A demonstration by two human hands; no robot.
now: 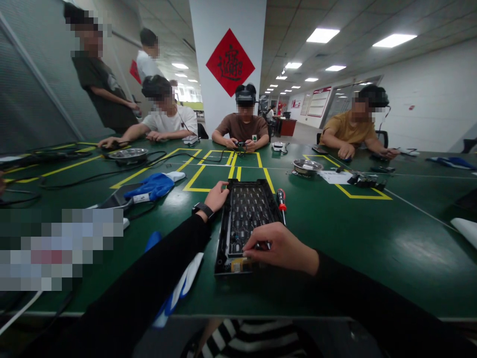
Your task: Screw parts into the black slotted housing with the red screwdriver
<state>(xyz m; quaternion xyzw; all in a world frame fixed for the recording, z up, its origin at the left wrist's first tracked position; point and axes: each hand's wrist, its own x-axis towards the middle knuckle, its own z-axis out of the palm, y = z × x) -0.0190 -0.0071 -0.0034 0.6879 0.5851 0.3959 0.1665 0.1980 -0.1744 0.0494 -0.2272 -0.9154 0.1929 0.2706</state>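
In front of me on the green table lies a black rectangular housing [250,199], like an opened keyboard, with rows of small raised parts inside. My left hand [216,200], with a dark watch on its wrist, grips the housing's far left edge. Over the near end, my right hand [281,247] is closed in a pinch. Something small and dark shows between its fingers, but I cannot make out what. Close to the fingers, a yellowish label [237,265] sits in the near left corner. A red and black screwdriver [282,201] lies along the housing's right side.
Blue and white gloves [154,186] lie to the left, more [179,293] under my left forearm. Metal bowls [307,167] [128,155] stand farther off. Black parts [367,181] and paper [333,177] lie right. Cables [93,176] cross the left. Several people sit opposite.
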